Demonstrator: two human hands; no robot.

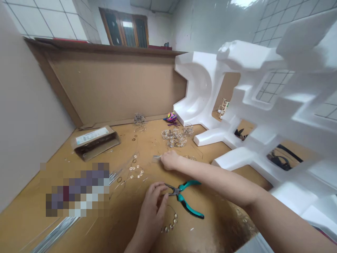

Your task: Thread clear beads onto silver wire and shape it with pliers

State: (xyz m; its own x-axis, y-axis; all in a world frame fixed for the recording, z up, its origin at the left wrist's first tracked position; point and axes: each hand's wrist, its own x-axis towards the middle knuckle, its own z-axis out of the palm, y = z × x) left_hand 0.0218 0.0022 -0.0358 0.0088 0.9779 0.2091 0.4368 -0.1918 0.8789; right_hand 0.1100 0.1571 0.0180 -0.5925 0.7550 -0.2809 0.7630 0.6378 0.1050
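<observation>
My left hand (154, 203) is curled at the front, with a curved wire strung with clear beads (175, 221) running out from under its fingers. Its fingertips are at the jaws of pliers with teal handles (179, 192), which lie spread open on the table. Farther forward, my right hand (170, 160) is closed low over the tabletop. A small shiny, clear-looking piece (156, 158) shows at its fingertips; what the fingers grip is hidden. Left of the hands lie loose clear beads (137, 171) and a dark ring (119, 179).
Beaded wire pieces (175, 137) are heaped behind my right hand, near a colourful object (171, 117). An open cardboard box (96, 140) stands left. A bundle of silvery wires (56, 233) lies front left. White foam packing (237, 154) rises along the right.
</observation>
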